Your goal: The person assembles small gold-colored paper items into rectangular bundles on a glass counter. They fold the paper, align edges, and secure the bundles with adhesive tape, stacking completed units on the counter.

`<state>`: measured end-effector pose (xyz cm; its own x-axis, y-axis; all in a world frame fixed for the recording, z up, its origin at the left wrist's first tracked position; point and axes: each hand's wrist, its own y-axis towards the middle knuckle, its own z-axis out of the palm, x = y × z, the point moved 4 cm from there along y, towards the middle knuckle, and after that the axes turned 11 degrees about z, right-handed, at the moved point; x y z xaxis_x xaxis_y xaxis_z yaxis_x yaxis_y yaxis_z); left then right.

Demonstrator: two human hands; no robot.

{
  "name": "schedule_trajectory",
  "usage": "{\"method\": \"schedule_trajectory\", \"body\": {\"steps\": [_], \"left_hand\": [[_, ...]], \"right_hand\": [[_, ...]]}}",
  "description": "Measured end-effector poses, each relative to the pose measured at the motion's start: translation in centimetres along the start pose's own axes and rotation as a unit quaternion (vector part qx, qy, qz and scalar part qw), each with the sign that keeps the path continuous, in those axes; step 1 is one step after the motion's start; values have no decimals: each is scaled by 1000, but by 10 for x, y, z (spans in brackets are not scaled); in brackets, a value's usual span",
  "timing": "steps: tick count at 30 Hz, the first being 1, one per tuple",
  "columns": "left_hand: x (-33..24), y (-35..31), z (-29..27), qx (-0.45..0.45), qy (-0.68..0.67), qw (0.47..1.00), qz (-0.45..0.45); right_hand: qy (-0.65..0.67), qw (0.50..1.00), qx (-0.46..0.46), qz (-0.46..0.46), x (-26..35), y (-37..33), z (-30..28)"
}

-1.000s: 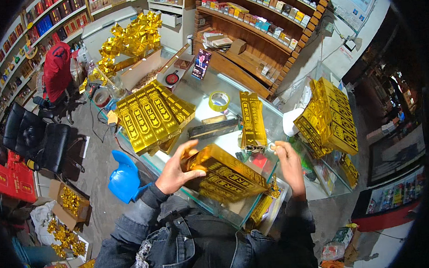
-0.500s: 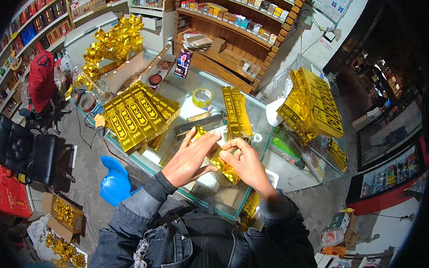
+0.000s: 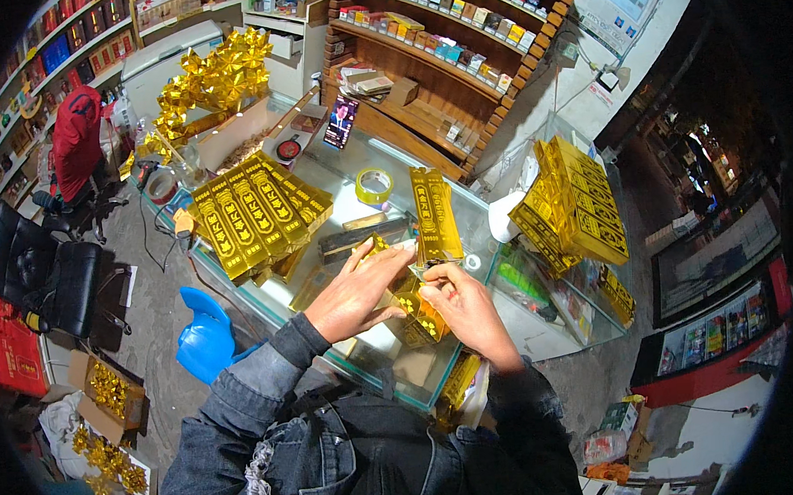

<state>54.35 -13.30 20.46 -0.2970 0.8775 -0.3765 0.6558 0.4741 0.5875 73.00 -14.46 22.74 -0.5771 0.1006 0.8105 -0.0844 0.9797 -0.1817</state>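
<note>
A gold, printed cardboard box [image 3: 416,322] is between my hands, above the near part of the glass counter. My left hand [image 3: 356,293] lies across its left side, fingers on the far side and thumb nearer me, gripping it. The right hand [image 3: 465,308] pinches its upper right edge with thumb and fingertips. Both hands hide much of the box, so its full shape does not show. Just beyond them a long gold carton [image 3: 435,214] lies flat on the glass. To the left is a stack of similar gold cartons [image 3: 250,217].
The glass counter [image 3: 331,363] also bears a tape roll [image 3: 374,186], a lit phone [image 3: 340,123] and gold foil bows [image 3: 217,78]. Gold boxes [image 3: 578,204] stand at the right. A blue plastic stool [image 3: 206,336] and a black chair [image 3: 43,266] stand left on the floor.
My right hand has shifted slightly right and down, its fingers now drawn closer together at the box's edge. The left hand stays on the box. The view has tilted a little.
</note>
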Motion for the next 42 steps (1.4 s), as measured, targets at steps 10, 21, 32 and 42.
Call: {"method": "schedule_trajectory", "body": {"steps": [10, 21, 32, 42], "left_hand": [[0, -15, -14, -56, 46, 997, -39], [35, -113, -53, -418, -340, 780, -318], [155, -196, -68, -359, -257, 788, -430], [113, -156, -111, -233, -62, 902, -360]], "right_hand": [[-169, 980, -86, -65, 9, -19, -6], [330, 932, 147, -34, 43, 109, 73], [-8, 983, 178, 38, 31, 242, 210], [230, 969, 90, 17, -61, 58, 91]]}}
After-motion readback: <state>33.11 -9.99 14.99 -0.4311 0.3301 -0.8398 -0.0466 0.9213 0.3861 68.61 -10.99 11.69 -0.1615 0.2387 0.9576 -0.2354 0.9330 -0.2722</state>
